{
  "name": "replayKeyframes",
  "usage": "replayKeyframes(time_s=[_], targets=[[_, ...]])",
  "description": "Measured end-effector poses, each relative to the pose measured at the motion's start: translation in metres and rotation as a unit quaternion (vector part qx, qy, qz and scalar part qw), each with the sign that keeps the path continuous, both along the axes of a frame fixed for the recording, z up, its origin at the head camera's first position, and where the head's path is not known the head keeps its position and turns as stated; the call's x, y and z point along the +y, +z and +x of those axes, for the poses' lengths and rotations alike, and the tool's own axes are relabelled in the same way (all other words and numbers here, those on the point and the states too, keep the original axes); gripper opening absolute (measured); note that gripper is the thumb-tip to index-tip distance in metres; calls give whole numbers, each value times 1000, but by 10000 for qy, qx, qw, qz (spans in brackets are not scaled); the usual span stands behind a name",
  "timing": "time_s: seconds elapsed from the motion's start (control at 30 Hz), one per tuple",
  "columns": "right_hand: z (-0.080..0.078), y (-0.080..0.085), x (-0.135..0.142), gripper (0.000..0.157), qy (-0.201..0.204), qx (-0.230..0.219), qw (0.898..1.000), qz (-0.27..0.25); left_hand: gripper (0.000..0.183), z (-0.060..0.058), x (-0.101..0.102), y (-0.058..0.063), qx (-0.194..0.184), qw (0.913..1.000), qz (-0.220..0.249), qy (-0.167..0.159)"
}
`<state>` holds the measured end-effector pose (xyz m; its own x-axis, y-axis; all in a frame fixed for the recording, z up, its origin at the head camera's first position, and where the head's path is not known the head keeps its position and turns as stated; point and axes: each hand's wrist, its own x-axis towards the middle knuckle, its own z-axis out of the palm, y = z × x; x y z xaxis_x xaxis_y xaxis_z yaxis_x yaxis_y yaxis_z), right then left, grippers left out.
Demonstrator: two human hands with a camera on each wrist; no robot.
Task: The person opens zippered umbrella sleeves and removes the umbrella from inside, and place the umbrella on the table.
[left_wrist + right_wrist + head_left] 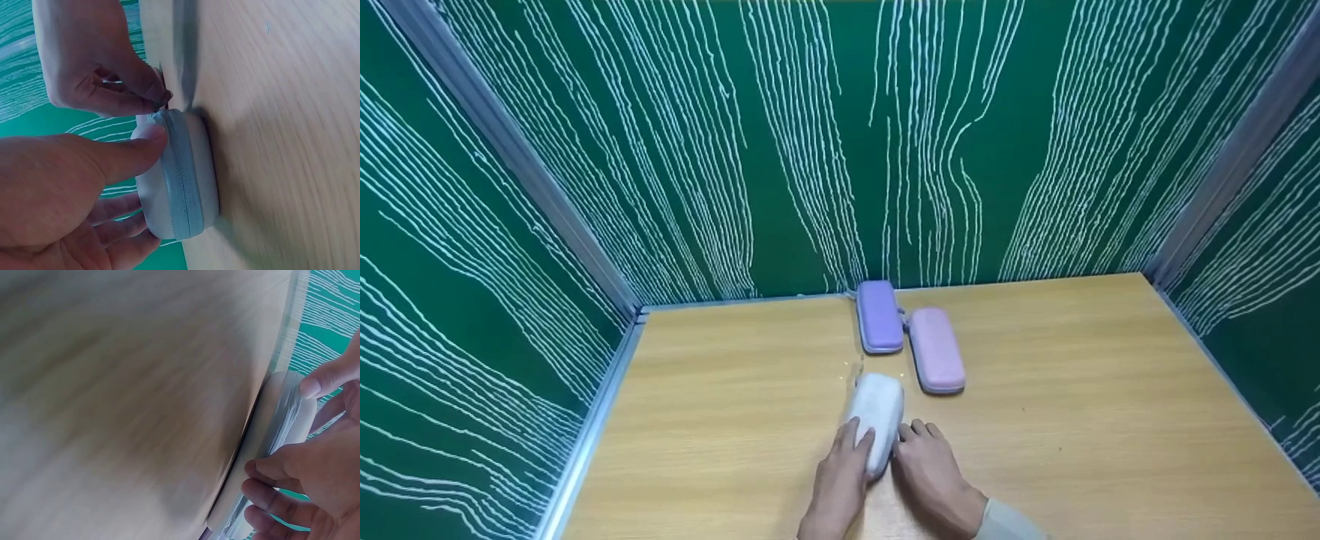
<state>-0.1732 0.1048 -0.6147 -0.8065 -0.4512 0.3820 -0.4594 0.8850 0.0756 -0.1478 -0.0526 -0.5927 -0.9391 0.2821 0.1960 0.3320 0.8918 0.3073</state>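
A white hard-shell zippered case (882,397) lies on the wooden table, angled slightly, with a pale zipper band (184,180) running around its side. My left hand (840,474) holds its near left part, the thumb on top by the zipper seam and the fingers around the far side. My right hand (934,463) is at the case's right edge, and its thumb and index finger pinch the small zipper pull (161,104) at the corner of the band. The zipper looks closed along the end facing the left wrist view.
A purple case (879,316) of the same shape lies farther back, near the green wall panel (802,150). Just right of it, a pink case (937,350) lies on the wooden table (720,405). Metal frame posts (525,157) border the side panels.
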Motion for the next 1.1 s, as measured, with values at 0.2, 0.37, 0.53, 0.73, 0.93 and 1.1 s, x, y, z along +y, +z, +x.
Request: replayKeyframes(time_s=[0.2,0.37,0.53,0.73,0.93,1.1], targets=[[-4,-1,-1,9,2,111,9999,-83,59,-4,7,-3,239,9993,-173,229],[-6,-1,0,7,19,214,9997,-106,58,-9,13,-3,294,9988,-143,373],[-8,1,1,8,-2,156,9998,-110,56,-15,19,-4,385,9978,-192,502],[-10,1,1,8,-84,19,9999,-75,54,-19,25,-6,519,9956,-300,714],[-10,1,0,6,-114,94,9998,-106,55,-23,31,-6,485,9943,-244,918],[-9,2,0,6,-132,288,9994,-138,50,-23,34,-5,755,9912,-278,1051]])
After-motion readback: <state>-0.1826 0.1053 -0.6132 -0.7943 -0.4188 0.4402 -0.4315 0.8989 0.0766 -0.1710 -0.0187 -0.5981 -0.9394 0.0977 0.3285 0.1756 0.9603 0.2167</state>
